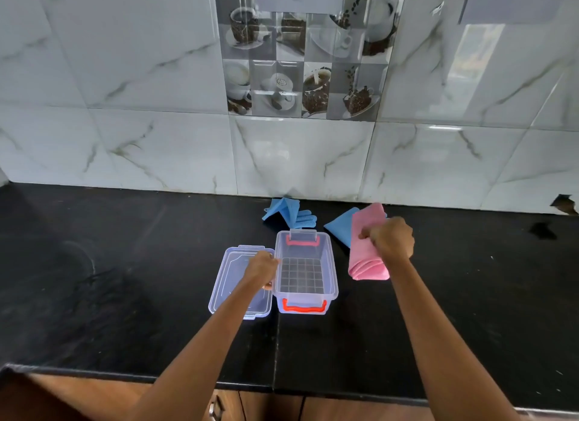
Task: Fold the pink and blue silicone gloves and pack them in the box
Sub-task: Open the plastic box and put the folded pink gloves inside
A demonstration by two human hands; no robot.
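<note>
A clear plastic box (329,265) with red clip handles stands open and empty on the black counter. My left hand (261,268) grips its left rim. My right hand (391,240) is closed on a folded pink silicone glove (366,248), held just right of the box with its lower end near the counter. One blue glove (288,213) lies folded behind the box by the wall. A second blue glove (340,226) lies partly hidden under the pink one.
The box's clear lid (230,279) lies flat to the left of the box, partly under my left forearm. A tiled wall (282,157) closes the counter at the back. The counter's front edge (94,372) runs above wooden cabinet doors.
</note>
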